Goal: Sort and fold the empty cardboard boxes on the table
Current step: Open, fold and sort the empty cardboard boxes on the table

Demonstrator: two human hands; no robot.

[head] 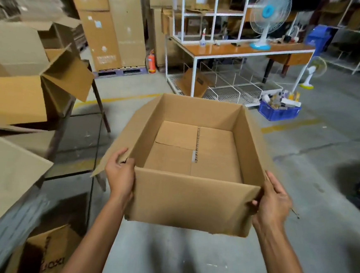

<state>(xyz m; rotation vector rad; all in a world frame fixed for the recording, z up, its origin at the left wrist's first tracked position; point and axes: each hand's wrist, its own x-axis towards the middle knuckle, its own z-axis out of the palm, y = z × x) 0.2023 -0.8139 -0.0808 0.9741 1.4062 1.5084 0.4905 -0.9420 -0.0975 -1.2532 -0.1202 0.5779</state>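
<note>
Bare left hand (pixel 120 174), bare right hand (pixel 274 199), bare forearms (pixel 93 237)
Both arms run uncovered to the lower edge of view; they are lean, with tendons and veins raised along the right wrist and the back of that hand.

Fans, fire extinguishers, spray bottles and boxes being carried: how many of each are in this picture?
Fans: 2, a blue-hubbed fan and a yellow-based fan
Fire extinguisher: 1
Spray bottle: 1
Box gripped by the left hand and the right hand: 1
Total: 5
</note>
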